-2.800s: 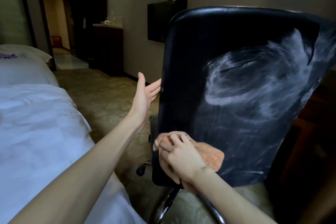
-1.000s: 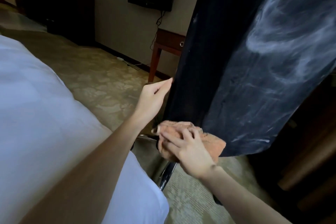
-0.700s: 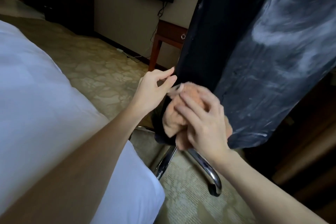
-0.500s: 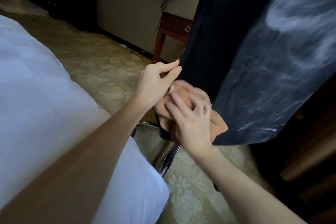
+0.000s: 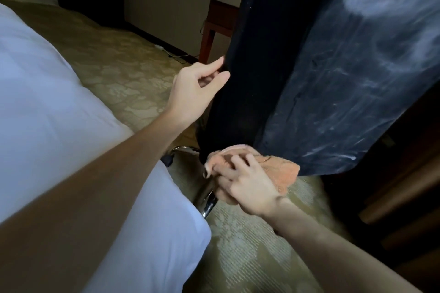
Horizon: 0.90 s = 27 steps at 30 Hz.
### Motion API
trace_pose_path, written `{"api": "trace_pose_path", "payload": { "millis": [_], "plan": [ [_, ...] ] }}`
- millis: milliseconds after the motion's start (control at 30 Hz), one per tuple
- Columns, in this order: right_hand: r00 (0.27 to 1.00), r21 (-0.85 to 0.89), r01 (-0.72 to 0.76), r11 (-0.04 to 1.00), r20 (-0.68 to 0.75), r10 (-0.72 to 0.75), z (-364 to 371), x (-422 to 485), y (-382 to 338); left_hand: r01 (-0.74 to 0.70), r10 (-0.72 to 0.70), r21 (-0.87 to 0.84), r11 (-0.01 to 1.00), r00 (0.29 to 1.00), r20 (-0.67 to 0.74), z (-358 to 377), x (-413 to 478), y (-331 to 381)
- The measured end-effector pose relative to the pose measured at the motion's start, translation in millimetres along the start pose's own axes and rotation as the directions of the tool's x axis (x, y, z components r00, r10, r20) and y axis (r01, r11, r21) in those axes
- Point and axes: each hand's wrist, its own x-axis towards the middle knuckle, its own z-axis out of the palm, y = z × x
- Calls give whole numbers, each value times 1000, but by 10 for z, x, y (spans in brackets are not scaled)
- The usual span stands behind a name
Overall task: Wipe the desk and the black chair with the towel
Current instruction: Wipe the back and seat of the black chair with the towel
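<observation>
Fingers of the right hand (image 5: 247,183) are curling over the bunched orange towel (image 5: 283,169), gripping it and pressing it against the bottom left corner of the black chair (image 5: 309,83). The hand is covering much of the cloth. The chair's backrest is filling the upper right of the view, with its top and right side running out of frame and pale smeared streaks showing across its surface. The left hand (image 5: 195,93) is reaching to the backrest's left edge, thumb and forefinger slightly apart with their tips touching it, the other fingers lying loosely curled and holding nothing. A chrome leg (image 5: 207,200) is showing below the towel, mostly hidden by the hand and the white bed (image 5: 59,102). Dark wooden shapes at right are proving too dim to identify.
</observation>
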Motion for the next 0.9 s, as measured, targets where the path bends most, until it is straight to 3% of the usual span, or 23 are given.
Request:
{"api": "trace_pose_path", "payload": {
  "millis": [100,200,300,467,600,700,767,833,900],
  "plan": [
    [955,210,-159,965,-215,204,-300,-35,104,-88,95,161,983,995,-31,14,-11,-31],
    [814,197,-240,951,-492,308,-590,202,266,-108,120,211,971,992,-45,6,-21,-25],
    [815,199,-322,926,-439,378,-431,483,174,-95,100,153,984,994,-31,-3,-37,-3],
    [924,171,-186,967,-303,232,409,290,-327,-102,104,145,984,995,-10,-17,-51,5],
    [994,135,-106,985,14,105,752,-192,-407,-43,44,109,993,999,-13,5,-92,12],
    [944,180,-305,935,187,272,724,-612,-223,-56,63,141,988,997,-48,45,-124,-2],
    [958,242,-285,927,100,269,582,-785,-146,-76,92,180,981,993,-80,55,-122,-19],
    [977,288,-158,944,-92,191,380,-763,-107,-84,106,207,975,990,-95,65,-115,-25],
    [941,356,-82,931,-280,190,184,-566,-63,-85,109,222,971,989,-101,67,-138,-20]
  ]
}}
